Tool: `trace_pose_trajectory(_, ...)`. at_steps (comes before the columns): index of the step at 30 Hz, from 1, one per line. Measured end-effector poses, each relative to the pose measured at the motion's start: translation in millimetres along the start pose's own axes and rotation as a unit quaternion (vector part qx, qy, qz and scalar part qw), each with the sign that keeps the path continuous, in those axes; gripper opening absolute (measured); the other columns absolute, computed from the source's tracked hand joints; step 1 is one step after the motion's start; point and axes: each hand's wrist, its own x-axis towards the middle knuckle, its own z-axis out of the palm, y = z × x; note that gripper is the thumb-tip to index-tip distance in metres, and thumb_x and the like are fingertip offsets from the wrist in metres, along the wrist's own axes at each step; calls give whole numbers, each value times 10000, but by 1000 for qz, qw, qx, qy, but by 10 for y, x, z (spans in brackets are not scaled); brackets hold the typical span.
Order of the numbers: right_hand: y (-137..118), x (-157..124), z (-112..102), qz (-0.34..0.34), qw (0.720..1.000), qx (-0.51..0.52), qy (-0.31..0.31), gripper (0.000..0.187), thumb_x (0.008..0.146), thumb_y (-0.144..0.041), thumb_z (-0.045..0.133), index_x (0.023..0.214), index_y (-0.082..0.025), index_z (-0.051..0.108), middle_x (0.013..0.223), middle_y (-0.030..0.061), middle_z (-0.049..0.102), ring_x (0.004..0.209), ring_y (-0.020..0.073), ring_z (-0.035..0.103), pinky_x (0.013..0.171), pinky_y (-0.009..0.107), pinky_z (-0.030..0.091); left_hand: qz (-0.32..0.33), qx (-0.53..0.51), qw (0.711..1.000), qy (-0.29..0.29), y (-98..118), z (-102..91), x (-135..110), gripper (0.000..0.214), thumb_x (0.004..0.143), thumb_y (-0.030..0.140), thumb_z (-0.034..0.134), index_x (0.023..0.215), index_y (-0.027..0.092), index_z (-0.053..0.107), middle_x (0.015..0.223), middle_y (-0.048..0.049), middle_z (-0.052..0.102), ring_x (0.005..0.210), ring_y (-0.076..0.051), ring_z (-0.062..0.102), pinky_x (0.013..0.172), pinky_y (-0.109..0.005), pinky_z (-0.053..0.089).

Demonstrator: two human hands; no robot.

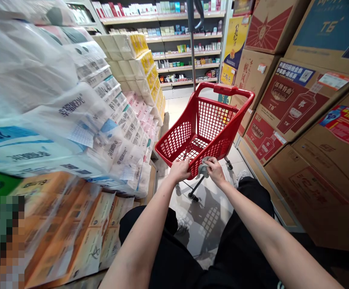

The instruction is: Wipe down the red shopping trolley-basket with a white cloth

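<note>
A red plastic shopping cart (215, 120) with a lattice basket stands on the floor in front of me, its handle at the far side. My left hand (180, 169) is closed on the near rim of the basket, at its left corner. In my right hand (215, 169) a crumpled grey cloth (203, 167) is pinched against the outside of the basket's near wall. The basket holds nothing that I can make out. A metal pole (192, 56) rises at the cart's far left side.
Stacked packs of tissue paper (102, 104) line the left side, with orange-brown packs (63, 224) lower down. Cardboard boxes (301, 96) are piled along the right. Shelves of small goods (189, 38) stand at the back. Tiled floor (177, 104) shows around the cart.
</note>
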Motion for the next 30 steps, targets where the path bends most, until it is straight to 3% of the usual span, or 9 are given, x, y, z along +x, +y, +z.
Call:
trace_pose_trajectory(6,28,-220,86,24,1000,-7,-16,351,805,-109,450,1070,-203,660,1047,81,540,975,195,553,897,328,470,11,6,1000,-7,-4,-23,21,704,709,266,567,1355,220,292,950,-64,695,940,-239,638,837,-335,368)
trace_pose_trajectory(14,-8,-74,275,15,999,-25,-43,366,812,-108,421,1091,-165,650,1142,110,538,1060,209,514,947,357,438,-10,-17,1000,-22,33,-43,13,695,726,273,589,1356,247,298,969,-41,695,970,-217,631,925,-337,341)
trace_pose_trajectory(22,-33,-202,163,-25,997,-18,-68,380,780,-65,467,1068,-207,669,1103,82,562,1061,192,510,950,334,441,-18,1,1000,-15,33,-32,20,661,735,290,592,1337,251,323,943,-49,697,949,-223,636,890,-330,360)
trace_pose_trajectory(30,-145,-105,367,-19,993,-50,-102,297,812,-84,467,993,-166,688,1054,106,577,1020,207,535,905,343,459,-15,11,1000,2,42,7,8,655,765,323,586,1352,241,307,936,-59,698,943,-226,642,883,-331,368)
